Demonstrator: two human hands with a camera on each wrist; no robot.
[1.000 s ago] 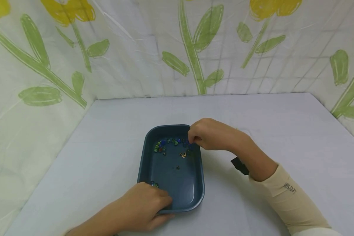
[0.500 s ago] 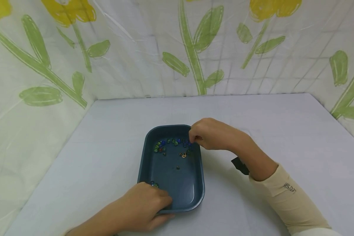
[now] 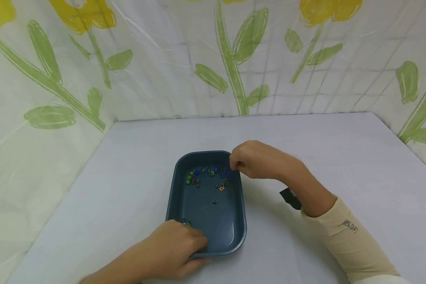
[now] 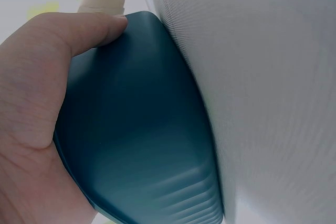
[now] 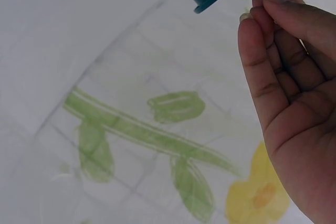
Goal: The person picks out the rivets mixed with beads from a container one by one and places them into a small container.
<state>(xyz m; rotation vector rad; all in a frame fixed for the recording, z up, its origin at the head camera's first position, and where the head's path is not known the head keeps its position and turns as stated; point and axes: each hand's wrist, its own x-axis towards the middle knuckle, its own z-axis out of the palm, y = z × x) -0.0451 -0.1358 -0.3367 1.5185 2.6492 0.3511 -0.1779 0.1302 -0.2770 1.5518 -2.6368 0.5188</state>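
My left hand [image 3: 177, 247] is gripping the blue tray [image 3: 206, 217] at seven o'clock, its fingers curling over the rim to the inside while the thumb is pressing the outer wall. The tray is sitting on the white table [image 3: 142, 189], its far end pointing to twelve. My right hand [image 3: 254, 159] is hanging over the tray's one-o'clock corner, fingers curling in and thumb tip meeting them, leaving hardly any gap; whether I am pinching something tiny there, I cannot tell. Marbles [image 3: 212, 172] are lying along the far end from eleven to one o'clock, and two or so are peeping out at eight, just beside my left knuckles. Small gold-coloured pieces [image 3: 221, 187] are lying near the one-o'clock marbles, and a little dull piece [image 3: 214, 202] is lying alone about the middle.

I am judging this as a stage of handling small pieces, left hand steadying, right hand doing the fine work. The next move is probably calling for a light, exact fingertip pinch that is not setting neighbouring marbles rolling.
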